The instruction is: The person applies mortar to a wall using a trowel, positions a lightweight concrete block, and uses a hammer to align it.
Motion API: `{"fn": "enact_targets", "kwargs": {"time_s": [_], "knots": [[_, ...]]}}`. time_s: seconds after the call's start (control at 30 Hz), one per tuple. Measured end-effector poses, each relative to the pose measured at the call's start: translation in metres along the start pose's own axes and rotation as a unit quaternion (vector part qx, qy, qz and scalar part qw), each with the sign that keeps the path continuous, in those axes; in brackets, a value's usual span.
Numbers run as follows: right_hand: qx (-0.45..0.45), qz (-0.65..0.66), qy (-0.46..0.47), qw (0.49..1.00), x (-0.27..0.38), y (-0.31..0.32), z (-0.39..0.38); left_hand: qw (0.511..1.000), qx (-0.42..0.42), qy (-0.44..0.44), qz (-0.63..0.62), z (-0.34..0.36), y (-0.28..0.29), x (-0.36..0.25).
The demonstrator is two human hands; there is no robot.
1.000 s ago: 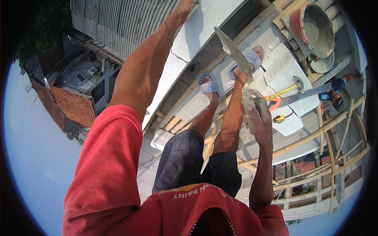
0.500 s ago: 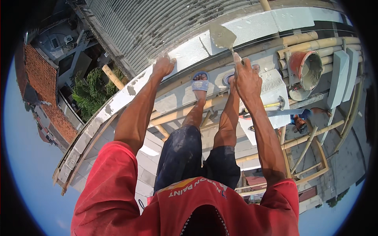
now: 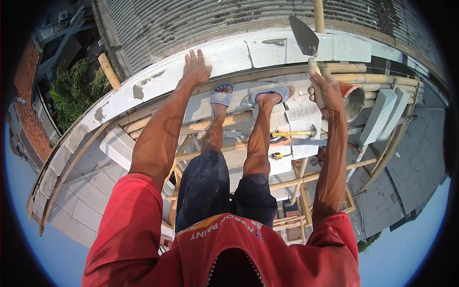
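My left hand [image 3: 196,70] rests on the top of a curved white block wall [image 3: 222,56], fingers stretched out and holding nothing. The fingers of my right hand [image 3: 327,92] are wrapped round the handle of a pointed trowel [image 3: 304,38]. The trowel's dark grey blade points up and away, over the far side of the wall. A smear of grey mortar [image 3: 274,41] lies on the wall, left of the blade. Just behind my right hand is a reddish bucket [image 3: 355,103] with a grey, mortar-stained inside, partly hidden by that hand.
Bamboo scaffold poles [image 3: 387,79] run under and beside my sandalled feet. Near my right foot lie a yellow-handled hammer [image 3: 292,134], a saw [image 3: 301,142] and a tape measure [image 3: 277,156]. Pale blocks [image 3: 380,115] lean at right. Beyond the wall is a corrugated roof [image 3: 191,21].
My right hand has moved right with the trowel, toward the bucket, and the blade has turned. My left hand's fingers, curled before, are now stretched out on the wall. The view has shifted.
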State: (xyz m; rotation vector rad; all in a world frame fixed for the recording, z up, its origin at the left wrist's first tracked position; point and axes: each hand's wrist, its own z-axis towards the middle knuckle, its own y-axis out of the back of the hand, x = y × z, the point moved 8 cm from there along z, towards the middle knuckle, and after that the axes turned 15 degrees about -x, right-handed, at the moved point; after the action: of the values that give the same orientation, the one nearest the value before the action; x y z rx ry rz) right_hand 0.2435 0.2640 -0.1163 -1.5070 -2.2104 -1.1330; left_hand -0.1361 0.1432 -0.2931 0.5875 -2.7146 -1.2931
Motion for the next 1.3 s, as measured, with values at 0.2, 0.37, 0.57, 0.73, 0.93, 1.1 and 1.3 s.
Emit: {"fn": "enact_targets", "kwargs": {"time_s": [0.2, 0.37, 0.57, 0.73, 0.93, 1.1, 1.3], "knots": [[0.126, 0.303, -0.272, 0.905, -0.043, -0.001, 0.008, 0.998, 0.024, 0.029, -0.051, -0.001, 0.005, -0.017], [0.050, 0.238, -0.171, 0.955, -0.049, -0.031, 0.062, 1.000, -0.007, -0.006, -0.021, 0.009, -0.004, 0.005], [0.088, 0.491, -0.176, 0.848, -0.103, -0.018, 0.022, 0.999, -0.020, -0.040, -0.016, 0.008, 0.000, -0.009], [0.154, 0.291, -0.242, 0.913, -0.112, -0.046, 0.006, 0.999, 0.045, -0.010, -0.007, 0.015, -0.011, 0.001], [0.173, 0.188, -0.217, 0.942, -0.111, -0.051, -0.016, 0.996, 0.072, -0.044, 0.017, 0.014, -0.010, -0.004], [0.137, 0.075, -0.099, 0.983, -0.130, -0.085, -0.048, 0.995, 0.068, -0.060, 0.038, 0.010, -0.007, -0.011], [0.074, 0.010, 0.001, 0.997, -0.172, -0.147, -0.080, 0.997, 0.076, -0.032, 0.000, 0.014, 0.006, -0.001]]}}
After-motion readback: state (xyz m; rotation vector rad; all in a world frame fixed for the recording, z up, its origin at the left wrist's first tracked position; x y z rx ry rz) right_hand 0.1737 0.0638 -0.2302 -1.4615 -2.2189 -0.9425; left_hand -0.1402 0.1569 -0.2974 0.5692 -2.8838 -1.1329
